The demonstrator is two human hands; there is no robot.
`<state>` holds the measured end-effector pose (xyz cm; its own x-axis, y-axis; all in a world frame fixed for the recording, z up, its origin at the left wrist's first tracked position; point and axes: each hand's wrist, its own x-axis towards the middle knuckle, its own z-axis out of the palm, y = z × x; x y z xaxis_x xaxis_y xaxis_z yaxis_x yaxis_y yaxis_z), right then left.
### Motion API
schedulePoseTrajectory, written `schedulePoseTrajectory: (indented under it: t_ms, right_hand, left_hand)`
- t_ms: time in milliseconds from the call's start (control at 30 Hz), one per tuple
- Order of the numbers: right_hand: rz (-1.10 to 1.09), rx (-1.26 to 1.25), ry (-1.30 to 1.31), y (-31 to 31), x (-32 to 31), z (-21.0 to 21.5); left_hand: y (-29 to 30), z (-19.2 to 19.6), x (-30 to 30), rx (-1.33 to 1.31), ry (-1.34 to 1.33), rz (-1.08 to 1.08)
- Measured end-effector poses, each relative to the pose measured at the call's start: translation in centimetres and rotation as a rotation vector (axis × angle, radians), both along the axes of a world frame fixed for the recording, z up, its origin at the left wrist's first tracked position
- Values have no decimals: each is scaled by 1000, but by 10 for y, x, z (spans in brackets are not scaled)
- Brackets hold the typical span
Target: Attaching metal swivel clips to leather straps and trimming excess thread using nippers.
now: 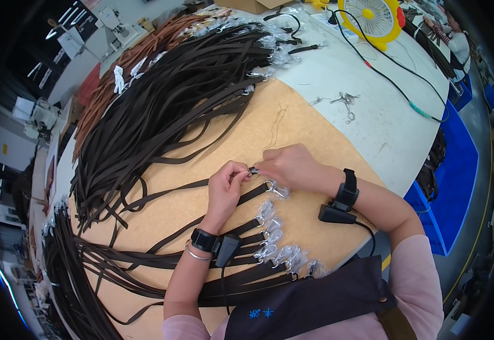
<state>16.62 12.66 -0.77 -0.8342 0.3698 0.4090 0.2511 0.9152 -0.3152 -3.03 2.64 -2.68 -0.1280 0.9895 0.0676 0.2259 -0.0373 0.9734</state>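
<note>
My left hand (227, 190) and my right hand (292, 166) meet over a tan board (292, 122), both pinching the end of a dark brown strap (174, 191) at its small metal fitting (253, 170). The strap runs away to the left across the board. Just below my hands lies another strap end with a metal ring in clear plastic wrap (276, 190). Several more wrapped strap ends (278, 249) lie in a row close to my body. Both wrists wear black bands with cabled boxes.
A big heap of dark brown straps (173, 96) fills the upper left, with tan-brown straps (128, 62) behind it. A yellow desk fan (374, 20) and a black cable (394, 82) sit on the white table (372, 113). Loose thread scraps (343, 102) lie there. Blue crates (454, 170) stand on the right.
</note>
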Motion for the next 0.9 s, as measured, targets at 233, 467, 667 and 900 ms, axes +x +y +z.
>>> schedulePoseTrajectory:
  t_ms: [233,467,667,900]
  right_hand:
    - [-30,-8,-51,4,-2,-3]
    - [-373,-347,150,30,21,10]
    - [-117,-306,114,10,8,19]
    - [135,-97,-215,-10,21,28]
  left_hand:
    - [2,1,2,40,-80,-76]
    - [-10,50,5,252,752,-115]
    - [-7,51,-36,-21,621,-39]
    - [7,34,-33,353,1013,-41]
